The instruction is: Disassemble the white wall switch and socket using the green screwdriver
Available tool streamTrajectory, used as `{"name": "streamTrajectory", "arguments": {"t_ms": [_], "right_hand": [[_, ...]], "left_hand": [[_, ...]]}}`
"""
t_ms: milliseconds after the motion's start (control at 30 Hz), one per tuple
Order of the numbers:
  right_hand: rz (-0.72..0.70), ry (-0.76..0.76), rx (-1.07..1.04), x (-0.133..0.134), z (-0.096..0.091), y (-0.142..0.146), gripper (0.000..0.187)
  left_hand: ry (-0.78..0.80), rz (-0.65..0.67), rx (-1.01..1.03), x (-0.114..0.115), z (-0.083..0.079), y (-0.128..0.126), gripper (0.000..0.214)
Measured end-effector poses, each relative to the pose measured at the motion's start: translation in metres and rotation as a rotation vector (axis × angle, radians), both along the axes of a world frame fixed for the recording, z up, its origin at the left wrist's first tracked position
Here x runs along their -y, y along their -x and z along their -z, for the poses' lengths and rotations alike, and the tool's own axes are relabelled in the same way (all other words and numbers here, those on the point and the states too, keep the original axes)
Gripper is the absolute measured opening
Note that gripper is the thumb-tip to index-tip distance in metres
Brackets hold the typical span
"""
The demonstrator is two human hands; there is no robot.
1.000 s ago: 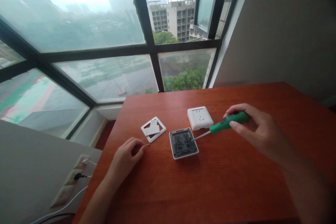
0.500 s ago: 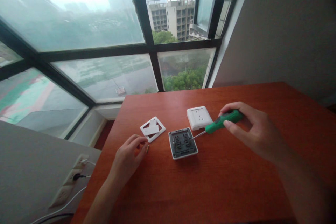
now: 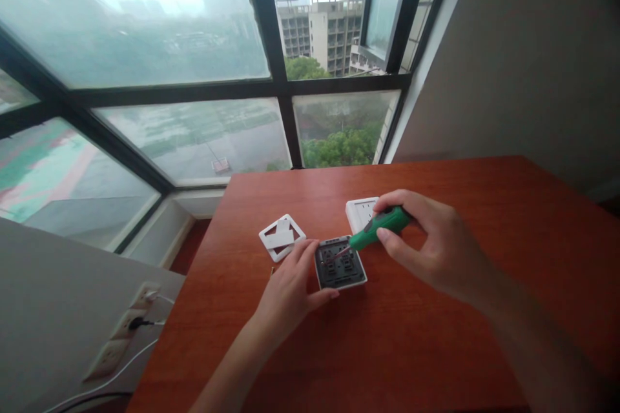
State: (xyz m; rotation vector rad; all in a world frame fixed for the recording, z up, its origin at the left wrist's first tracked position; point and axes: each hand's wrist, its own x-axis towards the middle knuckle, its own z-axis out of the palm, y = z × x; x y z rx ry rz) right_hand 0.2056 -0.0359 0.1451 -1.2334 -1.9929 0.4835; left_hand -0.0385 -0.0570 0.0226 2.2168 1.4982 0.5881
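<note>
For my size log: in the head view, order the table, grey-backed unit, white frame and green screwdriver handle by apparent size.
Table
Grey-backed unit
White frame and green screwdriver handle: too alike to rank

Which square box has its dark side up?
The white-rimmed dark grey square box held by the left hand; the white plastic socket box shows a slotted face.

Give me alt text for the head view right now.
A person's right hand points a green-handled screwdriver into a square, white-edged fitting with dark insides while the left hand holds its left side. On the reddish-brown table by a window, a white socket sits behind, partly hidden, and a white frame lies beyond the left hand.
</note>
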Motion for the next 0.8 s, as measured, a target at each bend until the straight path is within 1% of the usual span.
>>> {"name": "streamTrajectory", "arguments": {"t_ms": [167,433,633,800], "right_hand": [[-0.044,0.027,0.013,0.0,-0.001,0.006,0.022],[-0.04,0.021,0.045,-0.003,-0.005,0.005,0.022],[-0.054,-0.01,0.118,-0.006,-0.007,0.007,0.02],[-0.081,-0.063,0.166,-0.01,-0.014,0.012,0.02]], "left_hand": [[0.013,0.013,0.081,0.0,0.003,-0.003,0.083],[0.03,0.032,0.127,0.0,0.009,-0.007,0.08],[0.051,0.027,0.131,0.001,0.011,-0.008,0.08],[0.064,0.021,0.148,0.002,0.009,-0.009,0.079]]}}
